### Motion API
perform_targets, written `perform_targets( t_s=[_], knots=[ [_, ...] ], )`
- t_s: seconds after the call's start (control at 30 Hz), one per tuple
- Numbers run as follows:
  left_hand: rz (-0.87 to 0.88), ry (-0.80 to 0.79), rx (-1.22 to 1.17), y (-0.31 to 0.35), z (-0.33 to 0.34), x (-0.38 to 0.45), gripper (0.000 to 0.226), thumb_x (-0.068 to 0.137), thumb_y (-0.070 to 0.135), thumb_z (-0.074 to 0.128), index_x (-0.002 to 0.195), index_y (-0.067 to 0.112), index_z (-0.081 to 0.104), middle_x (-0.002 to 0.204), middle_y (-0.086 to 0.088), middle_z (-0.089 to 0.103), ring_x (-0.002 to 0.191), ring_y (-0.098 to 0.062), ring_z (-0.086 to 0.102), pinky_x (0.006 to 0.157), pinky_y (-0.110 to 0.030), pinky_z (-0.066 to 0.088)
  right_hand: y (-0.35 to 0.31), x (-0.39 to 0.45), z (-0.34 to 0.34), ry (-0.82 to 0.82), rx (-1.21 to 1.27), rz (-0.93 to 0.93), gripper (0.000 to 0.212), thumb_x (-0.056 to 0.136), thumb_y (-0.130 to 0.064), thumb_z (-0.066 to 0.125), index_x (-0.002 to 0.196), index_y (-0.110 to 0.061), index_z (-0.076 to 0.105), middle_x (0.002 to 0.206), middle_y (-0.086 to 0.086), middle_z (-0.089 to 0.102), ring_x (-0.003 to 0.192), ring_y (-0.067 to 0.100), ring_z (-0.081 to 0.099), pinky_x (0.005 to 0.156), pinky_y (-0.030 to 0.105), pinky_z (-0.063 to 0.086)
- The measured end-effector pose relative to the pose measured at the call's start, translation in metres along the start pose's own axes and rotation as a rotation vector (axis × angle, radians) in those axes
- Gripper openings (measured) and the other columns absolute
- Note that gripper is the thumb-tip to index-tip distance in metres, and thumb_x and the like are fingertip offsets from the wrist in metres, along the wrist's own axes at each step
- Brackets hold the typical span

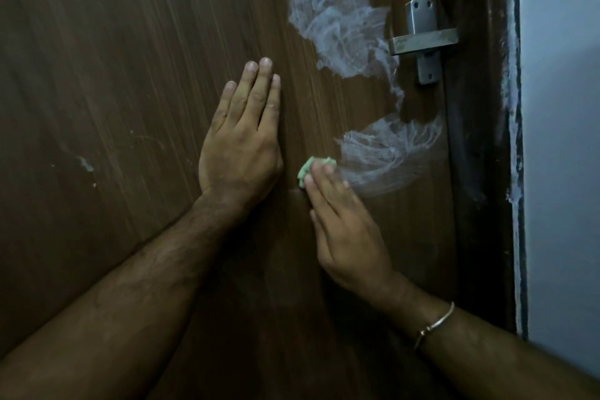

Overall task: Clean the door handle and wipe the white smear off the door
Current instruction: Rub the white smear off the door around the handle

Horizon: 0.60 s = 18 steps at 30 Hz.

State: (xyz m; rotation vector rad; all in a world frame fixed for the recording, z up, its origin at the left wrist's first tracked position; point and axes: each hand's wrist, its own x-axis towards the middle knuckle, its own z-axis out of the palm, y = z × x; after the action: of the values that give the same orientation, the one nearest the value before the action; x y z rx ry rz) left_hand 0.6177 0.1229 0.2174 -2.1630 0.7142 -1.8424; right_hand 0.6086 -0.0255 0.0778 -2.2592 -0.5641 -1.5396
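Pressing a small, soft green sponge [312,169] under straight fingers, the right hand [344,230] meets the white smear [350,42] curling beside the metal handle [422,40] near the door's [130,42] right edge; left hand [240,140] lies flat, holding nothing

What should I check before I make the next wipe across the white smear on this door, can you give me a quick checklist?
1. Left hand flat on the door to steady it: ok.
2. Green cloth under the right hand fingers, against the door: ok.
3. Cloth at the smear's edge: ok, it sits at the left end of the lower white smear.
4. Smear gone: not ok, a large patch remains above, left of the door handle.
5. Handle clean: cannot tell, too dim.
6. Cloth still has a clean side: cannot tell, mostly hidden.
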Motion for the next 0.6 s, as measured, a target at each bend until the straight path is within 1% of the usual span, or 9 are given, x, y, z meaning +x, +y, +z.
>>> perform_targets(
  t_s=[0.07,0.1,0.2,0.27,0.33,0.37,0.43,0.5,0.6],
  knots=[
    [-0.005,-0.002,-0.001,0.001,0.000,0.000,0.061,0.096,0.012,0.031,0.154,0.000,0.022,0.165,-0.017,0.016,0.153,-0.029,0.011,0.125,-0.044,0.011,0.015,-0.019,-0.005,-0.026,-0.031,-0.011,0.055,0.096,-0.013,0.046,0.150,-0.010,0.032,0.160,0.004,0.023,0.150,0.016,0.015,0.120,0.044,0.025],
    [-0.002,-0.002,0.002,0.001,0.000,0.000,0.061,0.095,0.012,0.032,0.154,0.000,0.022,0.165,-0.017,0.016,0.153,-0.029,0.011,0.125,-0.044,0.010,0.023,-0.020,-0.009,-0.003,-0.037,0.035,0.055,0.096,-0.012,0.047,0.150,-0.010,0.033,0.160,0.003,0.023,0.150,0.016,0.016,0.120,0.044,0.026],
    [-0.001,0.008,0.006,0.003,0.002,0.000,0.062,0.094,0.012,0.032,0.154,0.000,0.023,0.164,-0.017,0.017,0.153,-0.029,0.012,0.125,-0.044,0.010,0.025,0.003,-0.012,0.055,0.010,0.208,0.055,0.099,-0.017,0.041,0.152,-0.011,0.027,0.162,0.002,0.018,0.151,0.014,0.010,0.122,0.037,0.017],
    [-0.006,0.013,0.005,0.003,0.001,0.000,0.063,0.092,0.012,0.033,0.154,-0.001,0.024,0.164,-0.017,0.019,0.153,-0.030,0.014,0.125,-0.044,0.011,0.011,0.005,-0.006,0.034,0.014,0.150,0.055,0.100,-0.021,0.039,0.152,-0.011,0.025,0.163,0.002,0.016,0.151,0.014,0.008,0.123,0.036,0.014],
    [-0.004,0.012,0.001,0.002,0.000,0.000,0.063,0.092,0.012,0.033,0.154,-0.001,0.024,0.164,-0.017,0.019,0.153,-0.030,0.015,0.125,-0.044,0.012,0.006,-0.013,0.000,-0.026,-0.041,0.046,0.054,0.100,-0.025,0.038,0.152,-0.013,0.027,0.163,0.002,0.017,0.151,0.014,0.009,0.122,0.041,0.017],
    [-0.002,0.009,0.000,0.003,0.000,0.000,0.063,0.093,0.011,0.033,0.154,-0.001,0.024,0.164,-0.017,0.019,0.153,-0.030,0.015,0.125,-0.045,0.012,0.007,-0.022,0.000,-0.043,-0.074,0.036,0.054,0.100,-0.027,0.037,0.152,-0.014,0.028,0.162,0.001,0.017,0.151,0.013,0.010,0.121,0.044,0.019],
    [-0.001,0.014,0.005,0.004,0.001,0.000,0.063,0.093,0.011,0.032,0.154,-0.001,0.024,0.164,-0.018,0.019,0.153,-0.030,0.015,0.124,-0.045,0.012,0.009,-0.023,0.000,-0.024,-0.104,0.083,0.053,0.100,-0.028,0.035,0.151,-0.016,0.030,0.162,-0.001,0.018,0.151,0.011,0.011,0.121,0.048,0.019],
    [0.004,0.012,0.006,0.003,0.002,0.000,0.062,0.093,0.012,0.031,0.154,-0.001,0.024,0.163,-0.018,0.019,0.152,-0.030,0.015,0.124,-0.045,0.012,0.001,-0.011,0.002,-0.004,-0.069,0.109,0.053,0.100,-0.029,0.034,0.152,-0.017,0.029,0.162,-0.002,0.018,0.151,0.011,0.010,0.122,0.046,0.014],
    [0.000,0.007,0.000,0.002,0.003,0.000,0.061,0.095,0.014,0.029,0.154,0.000,0.022,0.164,-0.018,0.018,0.153,-0.030,0.013,0.125,-0.045,0.011,-0.011,-0.008,0.008,-0.059,-0.058,-0.001,0.054,0.101,-0.031,0.034,0.152,-0.019,0.024,0.163,-0.005,0.013,0.151,0.010,0.006,0.123,0.042,0.007]
  ],
)
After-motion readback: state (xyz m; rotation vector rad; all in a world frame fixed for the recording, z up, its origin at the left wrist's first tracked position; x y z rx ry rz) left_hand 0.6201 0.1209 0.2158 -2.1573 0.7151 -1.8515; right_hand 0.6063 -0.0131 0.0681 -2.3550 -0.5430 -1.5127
